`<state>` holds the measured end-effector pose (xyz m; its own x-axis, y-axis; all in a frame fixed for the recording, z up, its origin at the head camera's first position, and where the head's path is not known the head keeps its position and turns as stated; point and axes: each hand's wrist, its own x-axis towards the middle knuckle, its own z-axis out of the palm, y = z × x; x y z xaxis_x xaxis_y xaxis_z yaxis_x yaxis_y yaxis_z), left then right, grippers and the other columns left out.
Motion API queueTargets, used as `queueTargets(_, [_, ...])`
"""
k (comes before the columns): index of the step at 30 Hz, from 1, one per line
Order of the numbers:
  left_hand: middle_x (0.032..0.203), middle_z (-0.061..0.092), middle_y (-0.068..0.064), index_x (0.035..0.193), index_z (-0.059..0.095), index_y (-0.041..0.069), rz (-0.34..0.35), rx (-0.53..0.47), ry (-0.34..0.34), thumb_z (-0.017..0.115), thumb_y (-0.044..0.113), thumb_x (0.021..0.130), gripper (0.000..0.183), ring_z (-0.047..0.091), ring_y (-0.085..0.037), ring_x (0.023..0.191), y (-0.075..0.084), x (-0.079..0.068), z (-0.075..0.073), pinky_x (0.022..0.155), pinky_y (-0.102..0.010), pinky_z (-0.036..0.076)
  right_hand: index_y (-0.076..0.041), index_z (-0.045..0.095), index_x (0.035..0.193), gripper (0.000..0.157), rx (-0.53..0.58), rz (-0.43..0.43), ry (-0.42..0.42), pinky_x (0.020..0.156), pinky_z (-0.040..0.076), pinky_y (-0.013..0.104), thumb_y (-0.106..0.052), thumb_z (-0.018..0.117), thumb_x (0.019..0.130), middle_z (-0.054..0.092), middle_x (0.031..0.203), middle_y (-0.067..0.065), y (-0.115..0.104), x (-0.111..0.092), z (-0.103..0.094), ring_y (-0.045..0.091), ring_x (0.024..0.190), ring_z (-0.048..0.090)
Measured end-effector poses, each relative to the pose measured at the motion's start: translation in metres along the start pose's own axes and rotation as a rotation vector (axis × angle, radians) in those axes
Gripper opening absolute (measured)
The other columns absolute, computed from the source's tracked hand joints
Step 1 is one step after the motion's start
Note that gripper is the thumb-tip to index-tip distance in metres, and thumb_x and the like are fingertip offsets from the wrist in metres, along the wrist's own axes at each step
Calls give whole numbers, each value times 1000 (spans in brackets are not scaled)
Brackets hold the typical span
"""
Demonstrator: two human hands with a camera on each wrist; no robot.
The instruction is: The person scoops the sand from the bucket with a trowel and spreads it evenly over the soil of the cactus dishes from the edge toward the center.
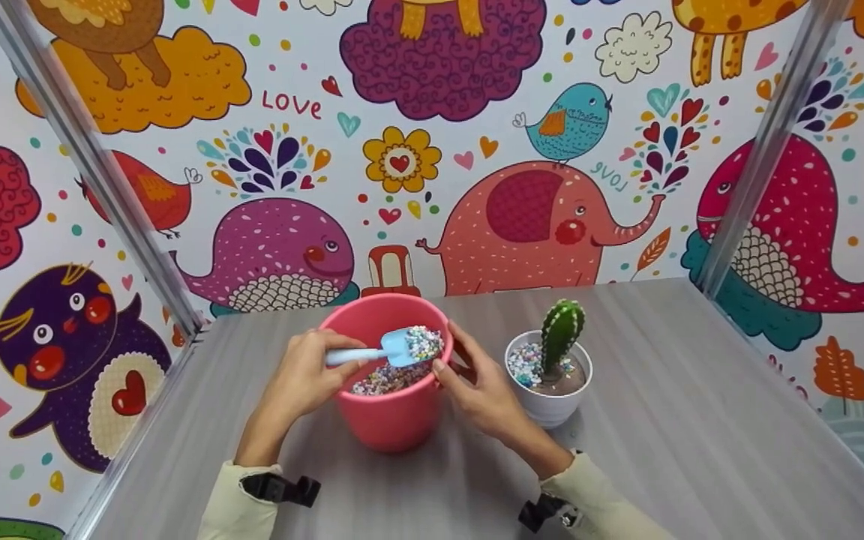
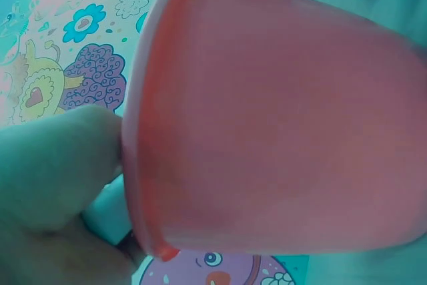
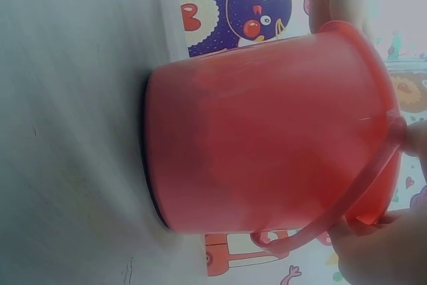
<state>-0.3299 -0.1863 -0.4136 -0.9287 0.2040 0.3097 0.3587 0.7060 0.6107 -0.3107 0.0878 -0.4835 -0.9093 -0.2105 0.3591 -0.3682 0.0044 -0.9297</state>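
In the head view, a small light-blue toy shovel (image 1: 396, 349) is held level over the mouth of a pink bucket (image 1: 391, 420). Small multicoloured pebbles (image 1: 426, 343) heap its blade, and more pebbles (image 1: 387, 380) lie inside the bucket. The left hand (image 1: 301, 379) grips the shovel's pale handle above the rim's left side. On the opposite side, the right hand (image 1: 486, 386) holds the bucket by its rim, thumb in front. The bucket's wall (image 2: 280, 118) fills much of the left wrist view. Its hanging handle (image 3: 360, 188) shows in the right wrist view, close to the right fingers.
A cactus (image 1: 562, 337) stands in a white pot (image 1: 552, 411) to the right of the bucket, with similar pebbles (image 1: 526, 365) on its soil. The grey wood-grain table (image 1: 672, 420) ends at cartoon-printed walls (image 1: 402, 90) with metal corner posts (image 1: 102, 172).
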Motion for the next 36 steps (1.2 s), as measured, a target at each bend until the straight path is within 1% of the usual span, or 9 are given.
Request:
queueTargets(5, [109, 82, -5, 109, 87, 14, 3, -4, 10, 90, 11, 89, 20, 72, -24, 103, 2, -2, -2, 88, -44, 66, -7, 32, 169, 76, 27, 5, -10, 99, 62, 33, -21, 72, 106, 41, 172, 20, 0, 1, -4, 44, 145, 58])
queueTargets(12, [110, 81, -4, 110, 87, 17, 7, 18, 32, 91, 16, 89, 21, 67, -25, 107, 4, -8, -5, 89, -43, 63, -6, 37, 167, 72, 43, -15, -46, 102, 61, 36, -21, 73, 106, 44, 169, 20, -2, 2, -8, 43, 146, 58])
queueTargets(16, [110, 81, -2, 111, 87, 18, 10, 6, 43, 91, 17, 89, 22, 66, -24, 107, 4, -11, -5, 89, -44, 64, -5, 43, 163, 66, -29, -42, -45, 112, 56, 40, -22, 73, 106, 49, 166, 17, -5, -2, -15, 38, 150, 54])
queueTargets(20, [111, 82, -1, 112, 86, 18, 24, -1, 51, 90, 18, 91, 21, 68, -24, 107, 3, -11, -4, 91, -43, 61, -8, 50, 158, 59, -109, -39, -2, 120, 49, 45, -24, 74, 105, 54, 162, 13, -11, -7, -26, 33, 155, 49])
queueTargets(25, [109, 83, 0, 112, 86, 17, 44, 2, 71, 90, 18, 90, 22, 69, -23, 105, 2, -11, -4, 91, -42, 59, -11, 54, 154, 54, -151, -21, 19, 119, 49, 41, -22, 73, 105, 56, 160, 12, -20, -16, -44, 30, 153, 52])
queueTargets(27, [109, 82, -1, 113, 86, 16, 42, 3, 78, 90, 18, 90, 24, 69, -23, 105, 2, -13, -4, 91, -43, 59, -10, 55, 153, 53, -172, -39, 16, 118, 51, 39, -18, 73, 105, 57, 158, 12, -22, -20, -49, 30, 151, 54])
queueTargets(30, [113, 81, -2, 115, 86, 18, 19, -2, 80, 91, 19, 90, 26, 67, -24, 107, 6, -15, -4, 90, -44, 62, -10, 58, 151, 50, -208, -73, 12, 115, 53, 39, -15, 74, 104, 61, 154, 10, -22, -27, -54, 28, 147, 57])
queueTargets(33, [115, 80, -3, 116, 86, 19, 1, -12, 84, 91, 19, 90, 27, 64, -24, 109, 11, -17, -5, 89, -44, 64, -12, 59, 149, 48, -246, -89, 3, 114, 54, 39, -16, 74, 104, 64, 151, 6, -22, -36, -61, 25, 144, 60])
queueTargets(36, [112, 81, -2, 115, 86, 18, 15, -24, 95, 91, 18, 90, 26, 65, -23, 107, 15, -17, -5, 88, -43, 63, -17, 61, 148, 46, -272, -57, -10, 114, 54, 35, -24, 75, 104, 65, 149, 1, -21, -46, -70, 21, 141, 62])
